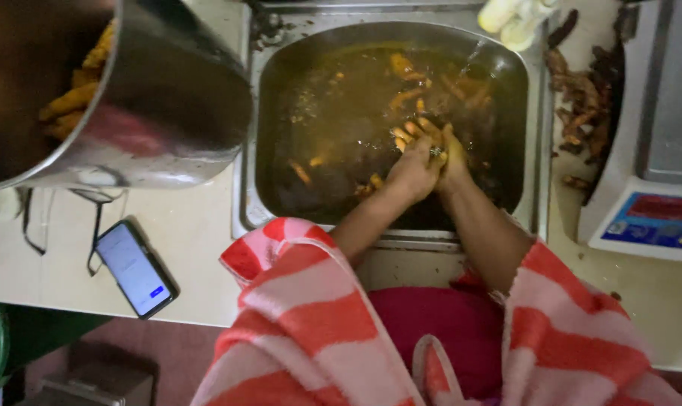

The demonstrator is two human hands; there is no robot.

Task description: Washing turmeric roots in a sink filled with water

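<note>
Head view: both hands work together over a steel sink (540,150) set into the desk (198,240), at the far centre of the scene. The sink holds murky brown-yellow water with orange-yellow root pieces (405,96) floating in it. The left hand (414,169) is curled, its fingers closed around several of the root pieces at the water surface. The right hand (452,158) presses against the left hand from the right side, fingers bent over the same cluster; whether it grips a piece of its own cannot be determined. A thin stream of water (472,54) falls into the sink from the far right. On the far left, a large steel pot (168,113) stands on the desk and contains more yellow pieces. A smartphone (135,268) with a lit screen lies on the near left of the desk. Dark root scraps (581,105) lie right of the sink, beside a weighing scale (653,218).
</note>
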